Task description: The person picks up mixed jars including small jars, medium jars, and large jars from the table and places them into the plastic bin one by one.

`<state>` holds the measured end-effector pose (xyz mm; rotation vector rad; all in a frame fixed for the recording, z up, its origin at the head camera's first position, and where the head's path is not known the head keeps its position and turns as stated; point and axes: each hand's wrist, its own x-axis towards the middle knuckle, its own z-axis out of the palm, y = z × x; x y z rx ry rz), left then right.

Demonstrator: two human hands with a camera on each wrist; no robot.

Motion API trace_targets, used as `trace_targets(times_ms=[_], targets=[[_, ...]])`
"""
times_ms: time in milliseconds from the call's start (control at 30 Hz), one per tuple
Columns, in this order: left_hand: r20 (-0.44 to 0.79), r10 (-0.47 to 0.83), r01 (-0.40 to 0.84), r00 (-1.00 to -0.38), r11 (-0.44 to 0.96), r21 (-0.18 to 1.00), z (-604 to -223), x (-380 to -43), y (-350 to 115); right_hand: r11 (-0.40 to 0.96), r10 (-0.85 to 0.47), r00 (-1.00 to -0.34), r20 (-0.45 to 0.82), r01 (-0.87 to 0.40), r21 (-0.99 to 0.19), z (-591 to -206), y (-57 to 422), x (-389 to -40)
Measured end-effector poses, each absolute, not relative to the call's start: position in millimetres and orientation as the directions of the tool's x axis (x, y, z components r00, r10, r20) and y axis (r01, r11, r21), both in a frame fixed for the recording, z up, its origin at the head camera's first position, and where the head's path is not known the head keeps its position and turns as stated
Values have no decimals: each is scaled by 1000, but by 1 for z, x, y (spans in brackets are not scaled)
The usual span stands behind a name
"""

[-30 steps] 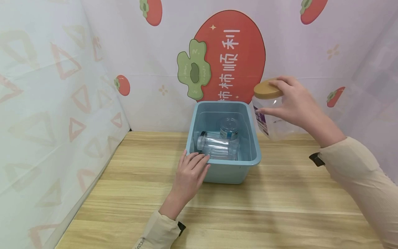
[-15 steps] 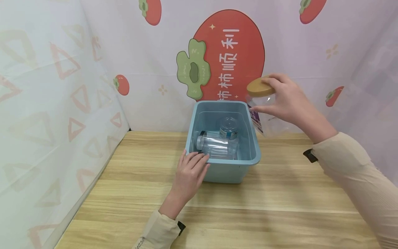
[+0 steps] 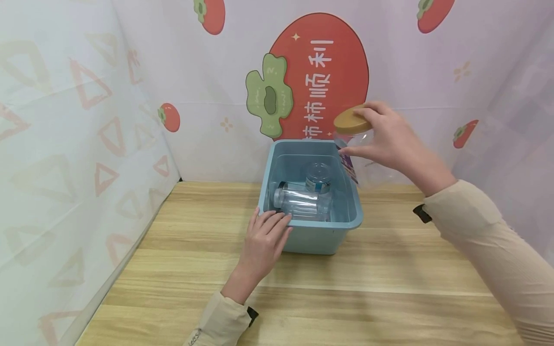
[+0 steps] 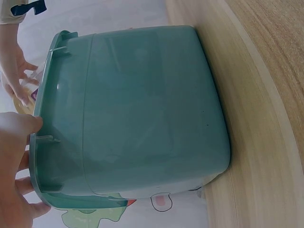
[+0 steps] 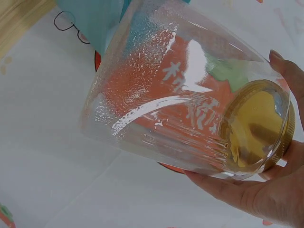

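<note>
My right hand (image 3: 396, 144) holds a clear plastic jar (image 5: 156, 104) by its top, around the mustard-yellow lid (image 3: 352, 120). The jar tilts in the air at the right rim of the blue plastic bin (image 3: 320, 238), and a purple label (image 3: 347, 166) shows on its left side. My left hand (image 3: 264, 240) grips the bin's near left corner, fingers over the rim and thumb outside, as the left wrist view (image 4: 16, 185) also shows. Inside the bin lie a clear bottle (image 3: 298, 199) on its side and a short clear jar (image 3: 318, 178) with a teal label.
The bin stands on a wooden table (image 3: 195, 269). Behind the table hangs a cloth (image 3: 207, 144) with printed red persimmons, and a pale curtain (image 3: 65, 168) closes off the left side. Part of another clear container (image 3: 298, 216) shows under the bottle.
My right hand has carried the yellow-lidded jar leftward to the bin's right rim, and the jar now tilts more. The left hand and the bin's contents stay where they were.
</note>
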<state>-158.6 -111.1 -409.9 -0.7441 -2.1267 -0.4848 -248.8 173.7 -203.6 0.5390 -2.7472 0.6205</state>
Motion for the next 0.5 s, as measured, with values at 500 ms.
trace_targets(times_ms=[500], targets=[[790, 344, 642, -508, 762, 81, -409, -157, -111, 830, -317, -887, 335, -431, -355, -206, 159, -253]])
